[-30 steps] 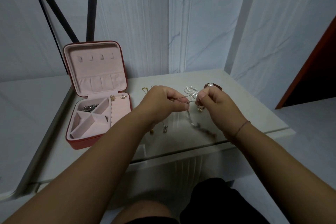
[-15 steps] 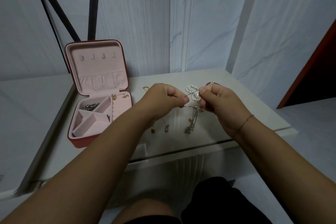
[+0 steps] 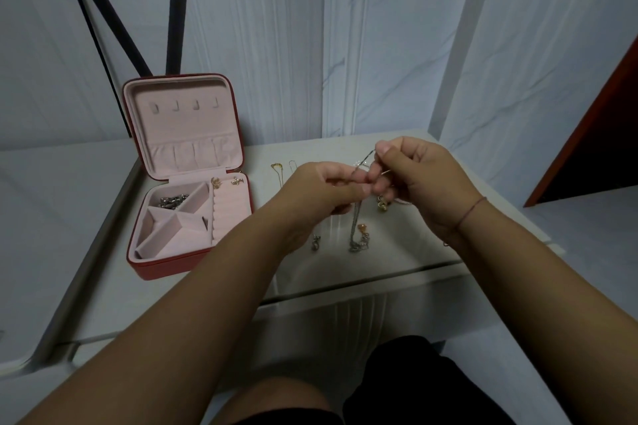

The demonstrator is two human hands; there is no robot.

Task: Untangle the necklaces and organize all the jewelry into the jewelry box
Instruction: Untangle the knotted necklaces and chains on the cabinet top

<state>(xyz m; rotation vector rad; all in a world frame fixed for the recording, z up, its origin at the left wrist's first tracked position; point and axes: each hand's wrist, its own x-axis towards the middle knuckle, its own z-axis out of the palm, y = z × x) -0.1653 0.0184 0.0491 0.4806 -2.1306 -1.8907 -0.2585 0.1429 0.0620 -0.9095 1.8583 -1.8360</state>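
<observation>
**Pale tabletop, red box, one tangle held between two hands**

White and faintly glossy, the tabletop [image 3: 414, 259] fills the middle of the view. On it, at about nine o'clock from the hands, the red jewelry box [image 3: 162, 269] lies open. Its pink-lined lid stands up at the twelve o'clock side and its divided tray faces the person.

The left hand [image 3: 321, 197] and right hand [image 3: 417, 183] meet above the tabletop, nearly touching. The left fingers [image 3: 359, 190] are curled in, thumb and forefinger pinching the tangled necklaces [image 3: 355, 224]. The right fingers [image 3: 383, 150] are curled too, pinching a strand of the same tangle and holding it at about one o'clock from the left hand's grip. A thin red cord [image 3: 471, 212] circles the right wrist.

From the two grips the silver chains hang towards six o'clock. Their lower end is a small bunch [image 3: 357, 245] at the tabletop; whether it rests there I cannot tell. An orange pendant [image 3: 362, 227] sits just beside that bunch, and a gold pendant [image 3: 380, 205] shows under the right hand. Another small pendant [image 3: 315, 243] lies at eight o'clock from the bunch. A fine gold necklace [image 3: 276, 166] lies on the tabletop at eleven o'clock from the left hand.

Inside the box, silver pieces [image 3: 171, 200] fill the tray's twelve o'clock triangular compartment. Two small earrings [image 3: 215, 182] sit at the top of the ridged panel.
</observation>
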